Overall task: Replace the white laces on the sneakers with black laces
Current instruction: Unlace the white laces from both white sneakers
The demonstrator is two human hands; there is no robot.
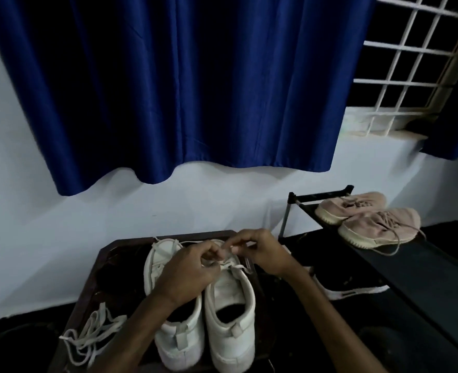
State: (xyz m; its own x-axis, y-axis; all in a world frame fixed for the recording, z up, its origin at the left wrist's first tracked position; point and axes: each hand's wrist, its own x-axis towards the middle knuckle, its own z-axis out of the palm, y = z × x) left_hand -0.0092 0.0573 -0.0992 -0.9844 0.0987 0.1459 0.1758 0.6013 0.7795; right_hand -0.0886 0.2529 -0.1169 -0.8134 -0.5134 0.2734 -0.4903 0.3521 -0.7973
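**A:** which step is this?

**B:** Still unlacing, I reckon. Left hand (184,275) and right hand (265,254) both pinch the white lace (235,267) in their fingers, over the sneaker (230,305) on the counter (88,286). Next it needs tugging out eyelet by eyelet.

**A:** anything in the way?

**B:** The other sneaker (180,340) sits right against it. A loose lace (93,335) lies near the counter edge, and the pink sneakers (367,222) are well apart. Can't spot any black laces.

There are two white sneakers (230,294), two pink sneakers (378,226).
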